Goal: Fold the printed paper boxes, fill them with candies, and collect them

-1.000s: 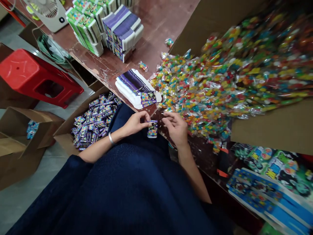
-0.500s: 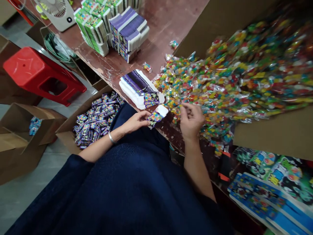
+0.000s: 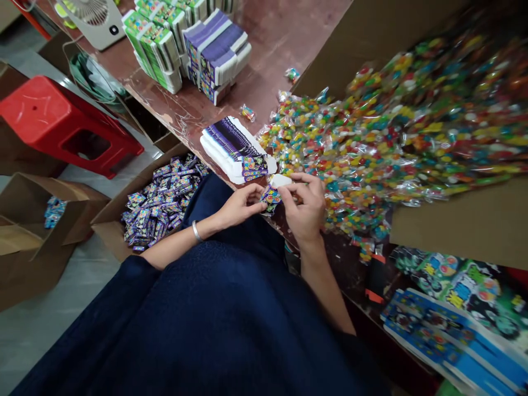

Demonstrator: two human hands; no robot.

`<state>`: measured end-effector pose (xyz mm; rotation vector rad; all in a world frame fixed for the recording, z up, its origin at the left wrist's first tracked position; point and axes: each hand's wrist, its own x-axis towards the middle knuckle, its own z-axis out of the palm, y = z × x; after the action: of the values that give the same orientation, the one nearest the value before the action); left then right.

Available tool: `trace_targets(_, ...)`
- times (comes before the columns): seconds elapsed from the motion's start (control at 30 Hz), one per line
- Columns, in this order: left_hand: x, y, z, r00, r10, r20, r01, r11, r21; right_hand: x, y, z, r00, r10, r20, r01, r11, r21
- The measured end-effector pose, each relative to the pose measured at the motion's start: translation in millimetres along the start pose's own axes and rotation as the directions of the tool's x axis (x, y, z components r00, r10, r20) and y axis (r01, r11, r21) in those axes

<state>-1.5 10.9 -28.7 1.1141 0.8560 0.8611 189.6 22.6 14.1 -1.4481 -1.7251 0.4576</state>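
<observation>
Between my two hands, over the table's front edge, is a small purple candy box (image 3: 271,199) with its white end flap raised. My left hand (image 3: 243,204), a silver bangle at the wrist, pinches the box from the left side. The thumb and fingers of my right hand (image 3: 306,208) close on the white flap at its upper right. Just beyond lies a row of flat purple cartons (image 3: 235,140). Right of my hands spreads a large heap of wrapped colourful candies (image 3: 350,148). Whether a candy is inside the box cannot be seen.
A carton of filled purple boxes (image 3: 103,220) stands below left, near a red stool (image 3: 41,113). Banded stacks of green cartons (image 3: 154,49) and purple cartons (image 3: 216,49) sit behind, beside a white fan (image 3: 93,22). Blue printed cartons (image 3: 437,335) lie at lower right.
My right hand has moved left from the candy heap to the box and taken hold of its flap. My left hand has shifted slightly right with the box.
</observation>
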Motion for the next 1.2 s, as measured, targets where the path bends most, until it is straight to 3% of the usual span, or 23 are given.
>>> trace_targets(0.13,1,3,5.2,0.991,0.088,-0.097,-0.091,0.996,-0.021,-6,4,1,0.988,0.116,0.104,-0.138,0.963,0.233)
trace_targets(0.27,0,6,6.5,0.992,0.103,-0.076,-0.105,0.994,-0.018,-19,9,9,0.962,0.24,0.126,-0.271,0.868,0.417)
trace_targets(0.43,2,4,6.8,0.996,0.091,-0.019,-0.092,0.995,-0.04,-25,7,20,0.977,0.211,0.044,-0.21,0.887,0.411)
trace_targets(0.6,4,5,6.0,0.991,0.095,-0.091,-0.103,0.99,-0.094,-16,-2,24,0.971,0.24,-0.016,-0.192,0.816,0.546)
trace_targets(0.77,-1,10,3.7,0.986,0.112,-0.12,-0.111,0.994,0.011,-5,-3,20,0.958,0.253,0.134,-0.285,0.8,0.529)
trace_targets(0.9,-7,17,-1.6,0.981,0.182,-0.073,-0.171,0.975,0.14,3,3,13,0.93,0.281,0.239,-0.364,0.802,0.474)
trace_targets(1.03,-11,21,-6.6,0.975,0.223,-0.027,-0.213,0.956,0.2,8,7,9,0.933,0.248,0.261,-0.346,0.82,0.456)
trace_targets(1.2,-11,18,-7.3,0.987,0.155,-0.034,-0.148,0.977,0.155,0,-1,10,0.981,0.068,0.184,-0.138,0.906,0.401)
